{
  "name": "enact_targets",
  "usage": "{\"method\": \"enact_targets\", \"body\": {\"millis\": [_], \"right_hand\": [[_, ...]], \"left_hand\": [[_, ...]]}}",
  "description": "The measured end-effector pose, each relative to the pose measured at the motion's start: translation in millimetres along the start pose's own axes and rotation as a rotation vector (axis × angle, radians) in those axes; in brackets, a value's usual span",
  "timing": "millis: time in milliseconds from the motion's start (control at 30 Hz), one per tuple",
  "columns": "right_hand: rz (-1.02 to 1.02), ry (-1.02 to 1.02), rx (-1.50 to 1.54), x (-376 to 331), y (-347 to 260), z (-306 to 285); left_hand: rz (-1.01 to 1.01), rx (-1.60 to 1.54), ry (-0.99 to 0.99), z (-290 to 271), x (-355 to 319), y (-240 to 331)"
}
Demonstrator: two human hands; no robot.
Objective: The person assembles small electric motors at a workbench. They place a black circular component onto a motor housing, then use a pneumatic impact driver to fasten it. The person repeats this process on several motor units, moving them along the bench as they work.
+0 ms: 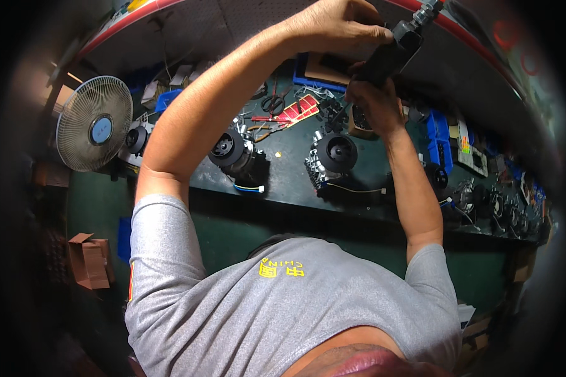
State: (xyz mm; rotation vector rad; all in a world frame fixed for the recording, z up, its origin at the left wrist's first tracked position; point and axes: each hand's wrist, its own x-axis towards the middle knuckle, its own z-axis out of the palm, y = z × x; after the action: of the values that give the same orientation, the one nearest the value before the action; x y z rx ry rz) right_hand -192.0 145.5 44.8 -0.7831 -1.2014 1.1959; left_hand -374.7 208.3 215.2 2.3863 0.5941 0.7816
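Both my arms reach up over a dark green workbench [289,182]. A black handheld tool, apparently a power driver [391,58], is tilted at the upper right, with a metal fitting [425,16] at its upper end. My right hand [376,103] is closed around its lower part. Next to the upper part, my left hand [343,26] has curled fingers, with the thumb against the tool's side; the fingertips are partly hidden. Below, a small motor with a black round fan wheel [337,152] stands on the bench, its wire trailing right. A similar motor [227,148] stands left of it.
Scissors [273,104], pliers [265,132] and a red label sheet [300,109] lie behind the motors. A standing fan [95,124] is at the left. Blue bins [439,138] and more motors [466,195] line the right side. A cardboard box [90,261] sits low at the left.
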Motion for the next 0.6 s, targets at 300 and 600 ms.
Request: {"method": "enact_targets", "body": {"millis": [300,600], "right_hand": [[-0.057,0.126,-0.150,-24.2,-11.9,-20.4],[-0.001,0.419,-0.054,-64.9,39.2,-69.7]], "left_hand": [[0.373,0.359,0.069,47.6,13.9,-4.1],[0.537,0.528,0.104,131.6,19.7,-45.3]]}}
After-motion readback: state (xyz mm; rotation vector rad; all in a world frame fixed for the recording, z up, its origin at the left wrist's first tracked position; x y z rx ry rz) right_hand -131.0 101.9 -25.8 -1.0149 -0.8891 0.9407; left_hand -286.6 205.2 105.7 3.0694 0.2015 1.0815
